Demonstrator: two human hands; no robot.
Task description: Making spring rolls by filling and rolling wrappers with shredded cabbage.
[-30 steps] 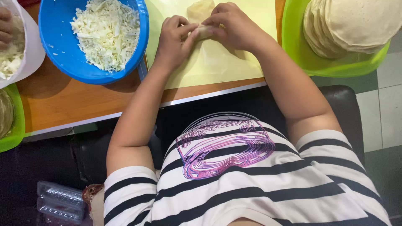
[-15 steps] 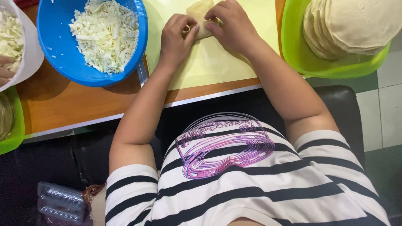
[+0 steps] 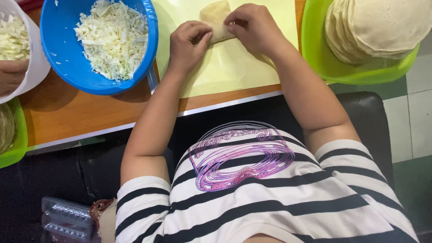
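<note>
Both your hands pinch a half-rolled wrapper on the yellow mat at the bench's far edge.

At the left edge a co-worker's hand (image 3: 11, 76) rests at a white bowl (image 3: 31, 67) of shreds; beside it the blue bowl (image 3: 58, 58) of shredded cabbage (image 3: 112, 38) sits near your left hand (image 3: 189, 42), likely so filling is within reach. Your left fingers (image 3: 202, 33) curl narrow onto the wrapper (image 3: 218, 22), and your right hand (image 3: 254, 27) clamps its other end, holding the roll tight against the mat (image 3: 225, 72). At the right edge a green tray (image 3: 324, 63) keeps the stack (image 3: 378, 27) of rounds handy.
</note>
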